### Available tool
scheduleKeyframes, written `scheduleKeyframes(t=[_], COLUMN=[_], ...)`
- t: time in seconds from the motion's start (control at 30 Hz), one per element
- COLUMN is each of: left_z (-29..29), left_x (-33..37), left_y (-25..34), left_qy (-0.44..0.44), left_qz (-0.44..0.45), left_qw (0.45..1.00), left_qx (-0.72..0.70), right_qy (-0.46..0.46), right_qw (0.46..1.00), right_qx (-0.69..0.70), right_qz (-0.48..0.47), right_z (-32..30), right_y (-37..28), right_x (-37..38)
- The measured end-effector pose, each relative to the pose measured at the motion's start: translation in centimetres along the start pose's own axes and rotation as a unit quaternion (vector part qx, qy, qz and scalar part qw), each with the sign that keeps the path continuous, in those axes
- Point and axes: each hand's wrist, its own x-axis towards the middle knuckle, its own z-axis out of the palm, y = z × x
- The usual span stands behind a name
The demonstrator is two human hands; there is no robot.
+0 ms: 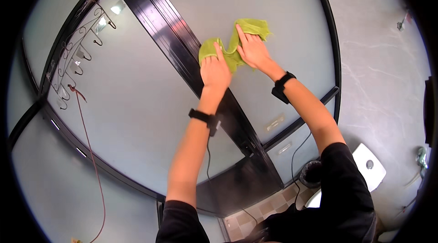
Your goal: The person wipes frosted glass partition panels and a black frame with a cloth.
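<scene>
Half-open, your left hand (216,72) and right hand (254,53) pressed a rumpled lime-green cloth (233,42) against frosted glass (292,51) near a black frame (171,38), a hook rack (80,53) farther left.

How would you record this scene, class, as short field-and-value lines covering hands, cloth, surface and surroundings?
Left hand: on the left part of a green cloth
Right hand: on its right part
Cloth: creased between the hands
Surface: frosted panel, dark frame
Left side: hook rack, red cord hanging
Lower right: dark bin
</scene>
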Motion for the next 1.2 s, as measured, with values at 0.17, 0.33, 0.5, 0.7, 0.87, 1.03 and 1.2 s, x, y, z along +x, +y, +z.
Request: scheduleKeyframes(t=[0.17,0.33,0.5,0.7,0.87,1.03,1.2], left_z=[1.0,-1.3,-1.4,-3.1,-0.1,2.7,6.1], left_x=[2.8,8.2,12.5,11.3,9.5,4.8,0.0], left_y=[-1.0,-1.8,-6.9,-4.5,-2.8,-0.8,1.1], left_qy=[-0.029,0.004,0.075,0.016,-0.044,-0.02,-0.041], left_qz=[0.015,-0.028,-0.049,-0.076,-0.058,-0.007,0.018], left_qw=[0.995,0.986,0.967,0.982,0.977,0.981,0.979], left_qx=[0.099,0.163,0.238,0.169,0.199,0.193,0.199], right_qy=[0.027,0.102,0.032,0.061,0.085,0.086,-0.086], right_qw=[0.998,0.99,0.998,0.998,0.996,0.992,0.991], right_qx=[-0.053,-0.096,0.037,0.027,-0.03,-0.084,-0.098], right_qz=[0.031,-0.016,0.033,0.017,-0.005,-0.031,0.029], right_z=[3.5,3.5,2.1,2.5,4.1,4.2,2.8], right_y=[0.3,1.1,-1.7,-0.4,2.4,3.0,3.0], right_x=[1.1,8.6,13.9,12.5,8.8,3.0,-3.2])
